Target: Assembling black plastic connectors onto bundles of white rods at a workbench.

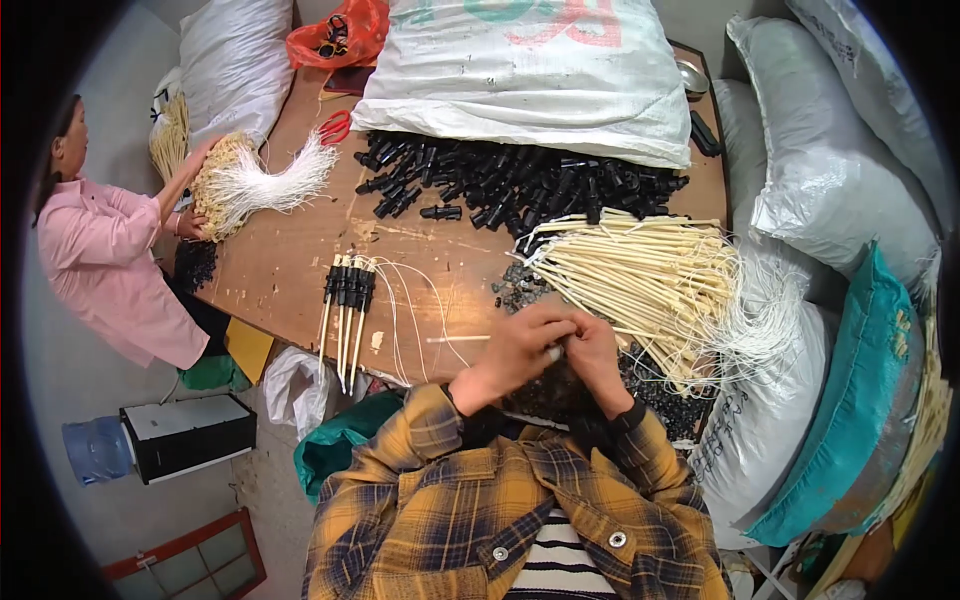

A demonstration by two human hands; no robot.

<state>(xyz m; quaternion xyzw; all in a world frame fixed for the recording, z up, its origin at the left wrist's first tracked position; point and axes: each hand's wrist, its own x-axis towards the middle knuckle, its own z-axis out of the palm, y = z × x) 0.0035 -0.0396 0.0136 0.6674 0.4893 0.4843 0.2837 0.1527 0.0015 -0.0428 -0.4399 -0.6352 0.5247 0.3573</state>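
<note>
Both hands meet at the near edge of the brown surface, right of its middle. The left hand is curled around a pale stick, whose end juts out to the left. The right hand has its fingers bent in against the left; whether it grips anything, I cannot tell, since the fingers hide it. Just beyond and to the right lies a loose bundle of sticks, with white strings trailing off its right end. Small black pieces are strewn near the right hand. Left of the hands, a row of sticks fitted with black sleeves lies by the near edge, thin strings curving away to the right. Farther back, a heap of black plastic parts spreads before a big white sack. Red-handled scissors lie far left, beside another string-tailed bundle which a co-worker holds with both hands.
</note>
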